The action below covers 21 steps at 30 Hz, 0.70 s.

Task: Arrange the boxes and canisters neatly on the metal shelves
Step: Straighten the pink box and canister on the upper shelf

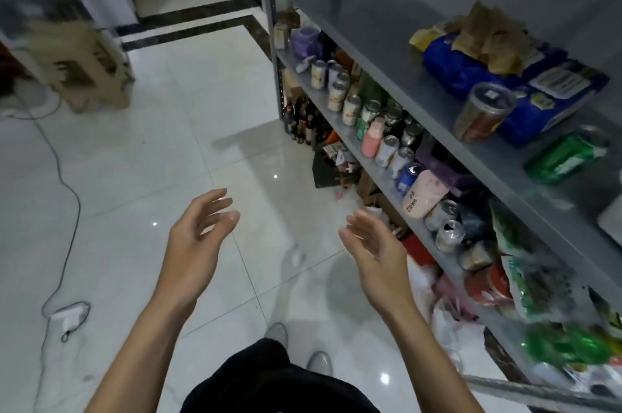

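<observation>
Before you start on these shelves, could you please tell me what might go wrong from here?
1. The cans crowd the front edge of the middle shelf; a careless reach could knock one onto the tiled floor.
2. The green can lies on its side on the upper shelf and might roll off.
3. The cable trailing across the floor could trip you.

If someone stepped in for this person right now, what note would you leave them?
Left hand: open, empty, over the floor.
Right hand: open, empty, nearer the metal shelves.
Upper shelf: clear canister beside a blue bag; green can on its side.
Shelf below: a row of cans along the front edge, a pink bottle among them.
Done: cannot tell.
Left: stand the green can up, straighten the rest.
</observation>
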Tool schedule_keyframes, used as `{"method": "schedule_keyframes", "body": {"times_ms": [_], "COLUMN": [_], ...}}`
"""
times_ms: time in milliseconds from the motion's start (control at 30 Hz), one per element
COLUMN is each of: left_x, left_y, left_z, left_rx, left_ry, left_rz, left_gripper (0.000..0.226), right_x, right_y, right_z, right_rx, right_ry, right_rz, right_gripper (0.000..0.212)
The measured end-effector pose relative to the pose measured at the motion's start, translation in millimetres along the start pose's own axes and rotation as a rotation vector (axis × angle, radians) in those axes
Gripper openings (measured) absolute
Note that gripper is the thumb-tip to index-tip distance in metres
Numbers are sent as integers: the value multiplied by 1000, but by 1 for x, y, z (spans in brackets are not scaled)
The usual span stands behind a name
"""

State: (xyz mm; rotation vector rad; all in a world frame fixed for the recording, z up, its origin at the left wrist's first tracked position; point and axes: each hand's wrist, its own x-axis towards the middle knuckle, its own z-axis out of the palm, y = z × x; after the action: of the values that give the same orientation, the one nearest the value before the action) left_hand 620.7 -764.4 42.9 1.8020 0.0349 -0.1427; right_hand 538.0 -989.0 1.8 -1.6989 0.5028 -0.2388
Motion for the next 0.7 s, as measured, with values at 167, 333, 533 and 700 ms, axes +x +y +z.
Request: {"method": "schedule_keyframes", "body": {"times_ms": [167, 333, 533, 700], "left_x": [11, 53, 169, 283], "left_y": [-12, -22, -20, 1], "left_z": [-2, -6, -9, -13], "left_rx": [-21, -37, -72, -88], "left_ry": [57, 127, 129, 40], "left_rz": [-40, -95, -119, -84], "left_gripper": [31, 30, 29, 25], "right_x": [32, 90, 182, 249], "right_y": [2, -9, -25, -47], "right_z": [23, 53, 97, 127], "right_rx": [-16, -54, -95, -96], "right_ry": [-118, -184, -153, -71], "right_rz": [7, -14, -23, 32], "right_gripper": [33, 33, 32, 28]}}
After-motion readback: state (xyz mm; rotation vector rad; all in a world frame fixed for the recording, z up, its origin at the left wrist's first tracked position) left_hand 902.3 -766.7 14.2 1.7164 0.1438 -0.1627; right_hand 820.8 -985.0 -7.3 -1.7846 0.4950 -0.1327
